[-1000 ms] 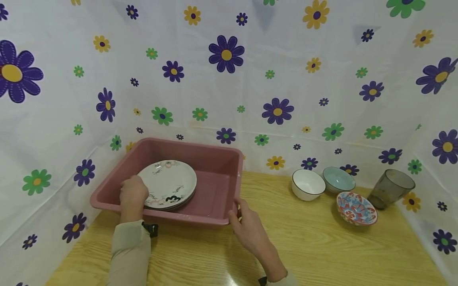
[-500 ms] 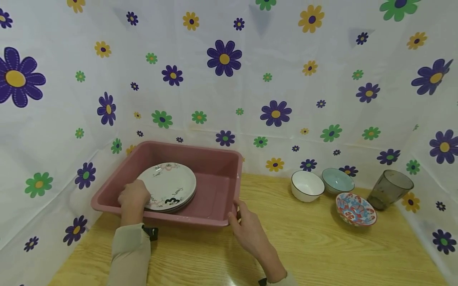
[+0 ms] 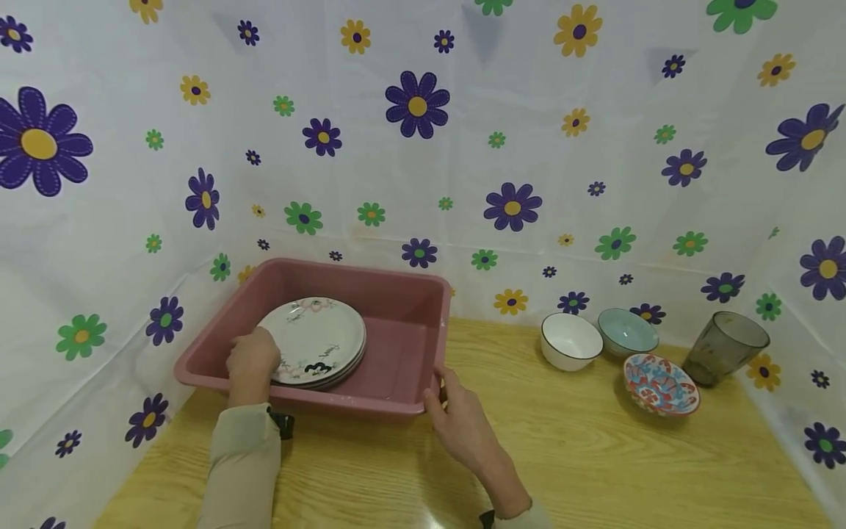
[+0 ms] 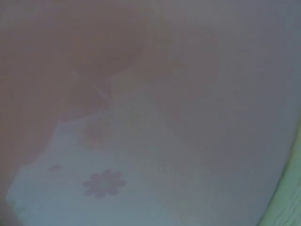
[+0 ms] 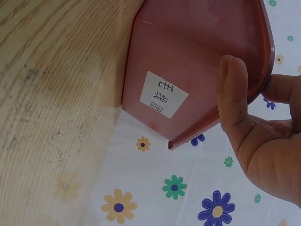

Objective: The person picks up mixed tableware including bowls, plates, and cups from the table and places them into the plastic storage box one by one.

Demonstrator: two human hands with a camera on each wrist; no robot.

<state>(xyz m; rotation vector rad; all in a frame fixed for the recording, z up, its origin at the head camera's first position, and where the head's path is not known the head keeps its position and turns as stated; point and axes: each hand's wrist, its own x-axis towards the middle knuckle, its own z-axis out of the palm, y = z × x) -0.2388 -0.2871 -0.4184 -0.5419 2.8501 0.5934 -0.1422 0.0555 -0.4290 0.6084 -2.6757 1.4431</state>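
Note:
A pink plastic basin (image 3: 396,360) stands at the left of the table, with a stack of white plates (image 3: 317,338) inside; the top plate has a black and pink print. My left hand (image 3: 254,360) reaches over the basin's front rim to the left edge of the stack. Its fingers are hidden under the hand, so I cannot tell whether they grip the plates. The left wrist view is hazy. My right hand (image 3: 463,422) grips the basin's front right corner, thumb and fingers on either side of the rim, as the right wrist view shows.
On the right stand a white bowl (image 3: 570,344), a pale blue bowl (image 3: 628,334), a red and blue patterned bowl (image 3: 661,386) and a grey tinted glass (image 3: 723,349). A handwritten label (image 5: 163,94) is on the basin's outer wall. Flowered sheeting (image 3: 370,162) rises behind the wooden table (image 3: 370,470).
The head view shifts slightly. My left hand has edged slightly rightward at the stack; my right hand keeps its hold on the basin's corner.

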